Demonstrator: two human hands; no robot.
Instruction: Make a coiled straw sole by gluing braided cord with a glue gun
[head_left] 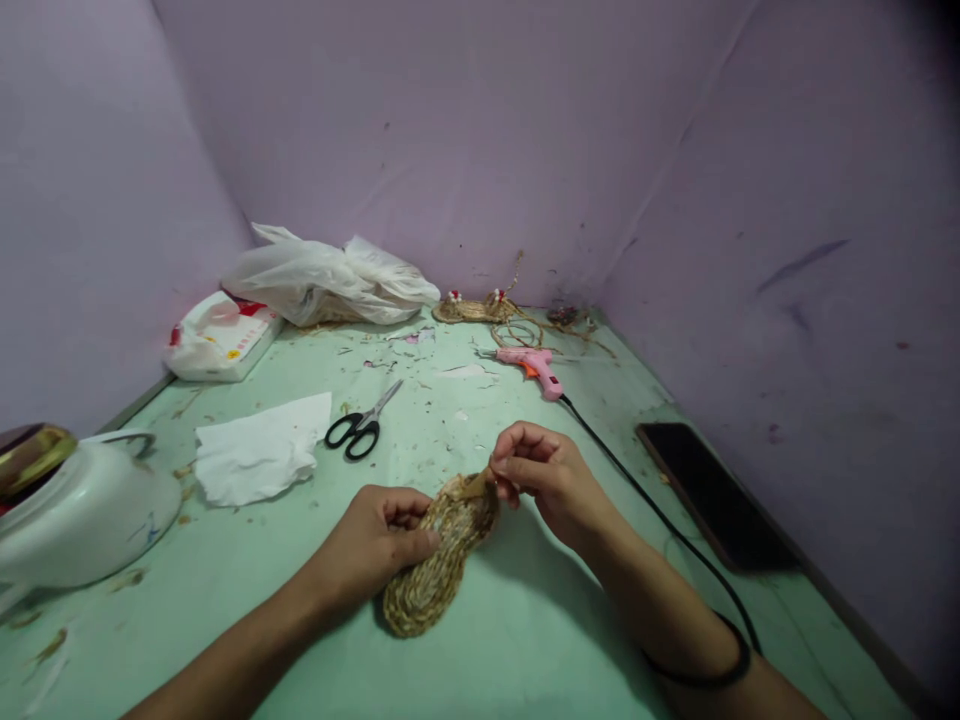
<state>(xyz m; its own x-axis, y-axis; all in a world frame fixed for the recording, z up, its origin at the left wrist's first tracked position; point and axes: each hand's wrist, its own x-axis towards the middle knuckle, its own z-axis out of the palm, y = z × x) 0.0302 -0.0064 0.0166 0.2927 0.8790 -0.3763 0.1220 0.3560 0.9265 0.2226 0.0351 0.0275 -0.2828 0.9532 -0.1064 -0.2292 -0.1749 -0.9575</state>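
A woven straw shoe sole (439,570) is tilted up off the green tabletop, its toe or heel end pointing away to the right. My left hand (390,535) grips its left edge, thumb on top and fingers underneath. At the far end, my right hand (536,470) pinches a flat tan strip (476,487) between thumb and fingertips. That strip lies against the top of the sole. Black-handled scissors (364,425) rest beyond my left hand, and a pink glue gun (531,368) lies beyond my right one.
Crumpled white tissue (259,450) and a white enamel pot (90,510) sit at the left. At the back are a plastic bag (330,280), a box (225,340) and finished-looking straw sandals (472,310). A phone (712,495) lies right, beside the glue gun's black cord (645,485).
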